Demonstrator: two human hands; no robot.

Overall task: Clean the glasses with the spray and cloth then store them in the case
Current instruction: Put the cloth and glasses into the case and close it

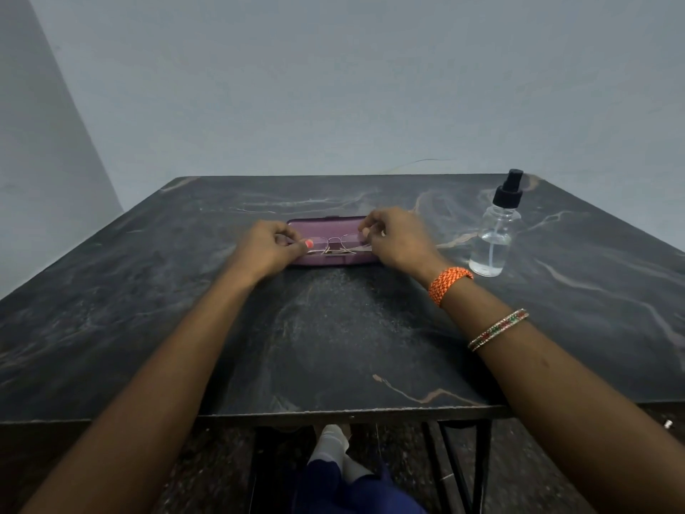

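Your left hand pinches the left end of the glasses and your right hand pinches the right end, so the frame spans between them. The glasses sit over the open purple case on the dark table. The spray bottle stands upright well to the right of your right hand.

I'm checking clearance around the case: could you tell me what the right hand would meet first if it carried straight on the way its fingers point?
The right hand points leftward along the glasses it pinches, over the purple case; going on, it would probably meet the left hand first, though depth is unclear.
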